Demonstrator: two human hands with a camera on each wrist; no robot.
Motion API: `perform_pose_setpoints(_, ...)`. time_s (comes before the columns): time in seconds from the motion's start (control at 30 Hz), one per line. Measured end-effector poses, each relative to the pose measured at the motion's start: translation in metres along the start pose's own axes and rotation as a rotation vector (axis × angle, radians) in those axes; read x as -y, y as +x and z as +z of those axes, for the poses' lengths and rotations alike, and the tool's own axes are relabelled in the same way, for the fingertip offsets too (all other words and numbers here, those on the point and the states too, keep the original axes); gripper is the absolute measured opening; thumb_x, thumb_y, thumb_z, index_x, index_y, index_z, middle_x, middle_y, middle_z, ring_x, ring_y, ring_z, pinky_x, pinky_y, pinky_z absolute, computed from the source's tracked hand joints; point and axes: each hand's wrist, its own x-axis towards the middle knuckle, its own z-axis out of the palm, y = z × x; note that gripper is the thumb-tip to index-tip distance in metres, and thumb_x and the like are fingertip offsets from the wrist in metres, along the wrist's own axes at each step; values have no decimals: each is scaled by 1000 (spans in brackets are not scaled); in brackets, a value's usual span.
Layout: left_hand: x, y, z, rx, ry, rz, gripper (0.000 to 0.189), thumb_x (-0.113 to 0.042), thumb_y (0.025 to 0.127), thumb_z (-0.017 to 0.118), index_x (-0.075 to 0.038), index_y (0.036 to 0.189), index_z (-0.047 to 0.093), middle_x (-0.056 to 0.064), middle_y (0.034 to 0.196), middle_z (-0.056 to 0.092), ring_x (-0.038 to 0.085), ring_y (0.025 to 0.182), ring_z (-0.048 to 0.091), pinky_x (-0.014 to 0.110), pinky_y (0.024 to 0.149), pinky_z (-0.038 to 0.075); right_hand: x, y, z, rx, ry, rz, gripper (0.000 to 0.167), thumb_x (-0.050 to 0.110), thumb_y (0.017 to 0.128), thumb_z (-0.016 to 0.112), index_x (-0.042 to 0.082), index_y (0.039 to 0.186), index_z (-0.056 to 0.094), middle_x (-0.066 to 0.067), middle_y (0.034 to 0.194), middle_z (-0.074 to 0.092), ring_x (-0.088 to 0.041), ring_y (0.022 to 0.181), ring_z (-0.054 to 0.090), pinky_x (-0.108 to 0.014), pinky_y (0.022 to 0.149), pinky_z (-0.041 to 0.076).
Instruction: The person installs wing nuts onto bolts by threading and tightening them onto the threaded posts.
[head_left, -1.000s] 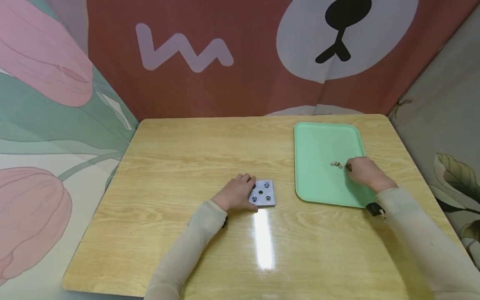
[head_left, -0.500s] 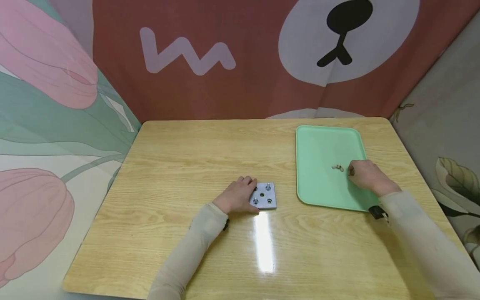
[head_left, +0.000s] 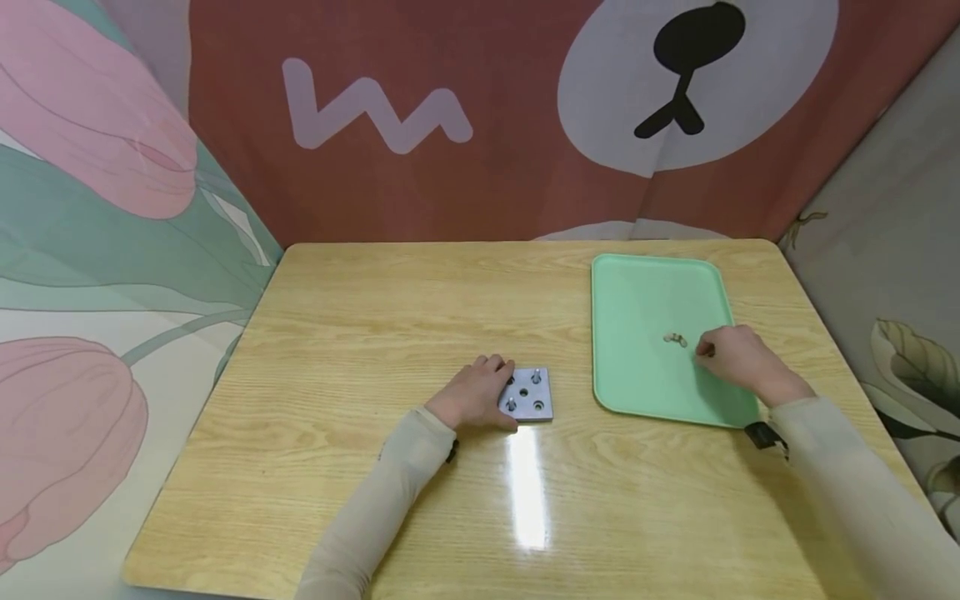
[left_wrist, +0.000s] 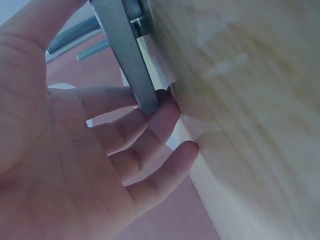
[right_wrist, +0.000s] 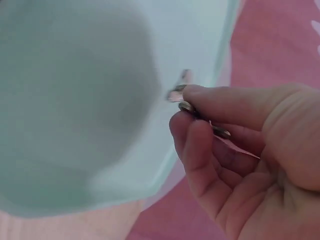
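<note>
A square metal plate (head_left: 537, 392) with holes and two upright bolts (head_left: 536, 377) sits on the table. My left hand (head_left: 474, 395) holds its left side, thumb at the near edge and fingers at the far one. In the left wrist view, threaded bolt ends (left_wrist: 75, 36) stick out from the plate (left_wrist: 125, 50), with fingertips touching the table. Over the green tray's right side, my right hand (head_left: 738, 358) pinches a small brass-coloured wing nut (right_wrist: 187, 107) between thumb and fingers, its middle hidden. More small wing nuts (head_left: 675, 340) lie together in the tray, left of that hand.
The green tray (head_left: 637, 367) with its raised rim occupies the right of the wooden table (head_left: 390, 308). Printed cloth walls (head_left: 420, 192) stand at the back and both sides. A bright light reflection (head_left: 528, 492) falls on the tabletop near the front.
My right hand has drawn slightly to the right, away from the small pieces in the tray, still pinching the wing nut. The left hand keeps its hold on the plate. The head view has shifted slightly.
</note>
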Motion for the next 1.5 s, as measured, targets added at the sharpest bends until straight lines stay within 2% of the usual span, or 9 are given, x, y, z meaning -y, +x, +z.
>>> perform_pose_setpoints(0.13,0,-1,-1,4,-2,-4,98,-54,69,77,-4,144,36,8,128,47,18,102,42,35,88,41,12,-4,-3,-52,-13,-71,16,0,85,62,-7,96,70,-21,91,67,-37,85,63,-46,69,50)
perform_pose_setpoints(0.37,0,1,2,10,2,-3,98,-55,69,77,-4,143,37,8,127,47,18,100,42,34,87,41,37,-11,-6,-161,-3,-163,15,-4,84,61,-6,95,71,-14,84,63,-28,75,59,-40,62,48)
perform_pose_setpoints(0.53,1,2,2,10,1,-13,98,-54,69,77,-5,144,36,8,128,47,17,100,42,33,87,41,59,-8,-7,-139,54,-167,17,-3,88,57,-5,101,68,-14,90,62,-25,77,58,-39,64,47)
perform_pose_setpoints(0.7,1,5,2,19,3,-25,98,-54,69,77,-5,144,36,6,126,46,16,98,42,32,84,41,82,-2,-3,-133,155,-169,20,-3,89,57,-5,108,63,-17,96,61,-28,83,61,-42,69,50)
perform_pose_setpoints(1.0,-2,9,-2,22,23,-18,96,-50,70,78,-4,143,37,8,124,47,16,97,42,32,84,41,125,11,20,-129,231,-186,26,2,88,61,-3,113,62,-13,99,64,-23,82,62,-40,70,50)
perform_pose_setpoints(1.23,-5,11,-4,23,37,-26,96,-51,69,78,-4,142,38,8,123,48,17,97,43,32,84,42,155,19,35,-134,262,-241,27,1,88,62,-2,115,63,-12,102,65,-19,81,60,-35,69,50)
perform_pose_setpoints(1.5,-5,9,-4,26,56,-32,97,-51,68,79,-3,142,38,9,125,48,18,100,45,33,85,43,174,22,45,-162,301,-315,30,0,88,63,-2,117,62,-12,102,66,-18,80,61,-32,68,51)
